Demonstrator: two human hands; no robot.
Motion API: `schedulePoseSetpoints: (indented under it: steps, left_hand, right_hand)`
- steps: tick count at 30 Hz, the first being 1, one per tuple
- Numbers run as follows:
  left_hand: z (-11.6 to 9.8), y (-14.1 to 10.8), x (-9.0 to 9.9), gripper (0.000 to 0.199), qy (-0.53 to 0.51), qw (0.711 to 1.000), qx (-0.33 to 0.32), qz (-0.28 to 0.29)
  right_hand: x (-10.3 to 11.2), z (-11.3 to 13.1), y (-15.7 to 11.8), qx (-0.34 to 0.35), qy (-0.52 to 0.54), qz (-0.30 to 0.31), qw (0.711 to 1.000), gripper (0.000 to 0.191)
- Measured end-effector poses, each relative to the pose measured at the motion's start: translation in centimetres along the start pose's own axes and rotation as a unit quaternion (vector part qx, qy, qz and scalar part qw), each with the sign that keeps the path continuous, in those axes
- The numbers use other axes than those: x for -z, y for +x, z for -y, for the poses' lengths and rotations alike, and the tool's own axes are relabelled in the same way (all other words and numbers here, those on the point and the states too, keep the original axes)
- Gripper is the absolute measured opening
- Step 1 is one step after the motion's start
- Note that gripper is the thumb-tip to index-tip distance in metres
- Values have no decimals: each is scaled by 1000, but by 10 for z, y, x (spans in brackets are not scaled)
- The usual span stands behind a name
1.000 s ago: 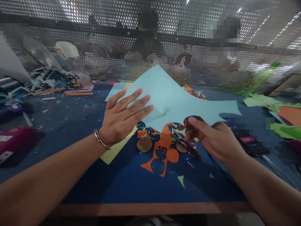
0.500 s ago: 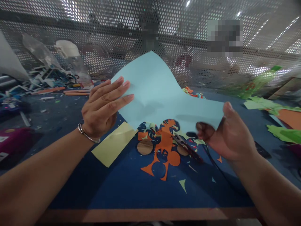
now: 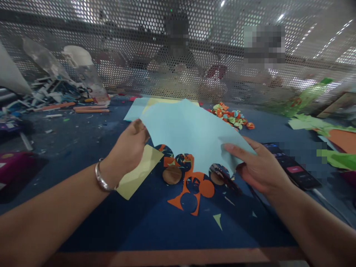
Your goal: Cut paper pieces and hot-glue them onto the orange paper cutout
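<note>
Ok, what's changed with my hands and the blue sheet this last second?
Your left hand, open over the blue sheet a second ago, now grips its left edge. Your right hand has taken hold of its right side. The sheet's far corner has dropped, showing more of the small paper pieces. The orange scrap and wooden disc haven't moved.

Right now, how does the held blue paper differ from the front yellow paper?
The blue paper is in the left hand and right hand; the yellow paper lies on the table. The blue paper is larger and bent; the yellow paper smaller and flat. Both look unprinted.
</note>
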State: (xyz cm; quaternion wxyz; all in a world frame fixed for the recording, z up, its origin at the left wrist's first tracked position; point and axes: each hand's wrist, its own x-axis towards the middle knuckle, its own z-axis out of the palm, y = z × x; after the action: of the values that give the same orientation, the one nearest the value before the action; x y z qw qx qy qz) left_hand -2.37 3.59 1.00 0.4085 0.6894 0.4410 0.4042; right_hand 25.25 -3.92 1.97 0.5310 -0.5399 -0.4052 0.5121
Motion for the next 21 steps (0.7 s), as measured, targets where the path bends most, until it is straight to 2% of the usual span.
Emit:
schedulePoseSetpoints:
  steps: [1,3,4,5,6,7,8,9,10,14,16,18,20,21]
  left_hand:
    - [-2,-2,-5,39,-70,996,46,9]
    - [-6,-7,-12,31,-133,987,90,31]
    - [-9,-10,-15,22,-179,976,108,61]
    - [-11,-12,-18,2,-291,940,139,114]
    - [-13,-14,-20,22,-374,899,158,164]
    - [-15,-16,-22,32,-422,868,169,200]
    - [-17,-18,-25,38,-459,841,179,222]
    - [-17,-19,-28,36,-479,827,186,228]
    - [-18,-19,-31,31,-486,819,199,229]
    - [-18,-19,-49,18,-451,843,275,97]
    - [-20,-18,-57,13,-422,837,336,93]
    - [-24,-16,-62,10,-420,818,379,107]
    - [-30,-15,-62,19,-419,824,369,95]
    - [-32,-15,-60,22,-425,839,327,90]
  right_hand:
    - [-1,-1,0,9,6,-8,1000,31]
    - [-2,-4,2,28,22,-25,999,35]
    - [-3,-5,2,34,30,-30,999,35]
    - [-3,-7,3,38,36,-32,998,34]
    - [-4,-7,3,41,39,-32,998,33]
    - [-5,-8,3,42,39,-30,998,32]
    - [-6,-8,3,41,34,-27,998,32]
    - [-6,-8,3,40,28,-25,999,32]
    - [-7,-9,2,39,22,-21,999,32]
    - [-10,-10,-2,35,0,11,999,27]
    - [-12,-11,-3,30,-9,27,999,27]
    - [-12,-12,-4,35,-10,34,999,27]
    - [-12,-12,-5,53,-9,37,998,27]
    - [-11,-12,-6,61,-10,39,997,26]
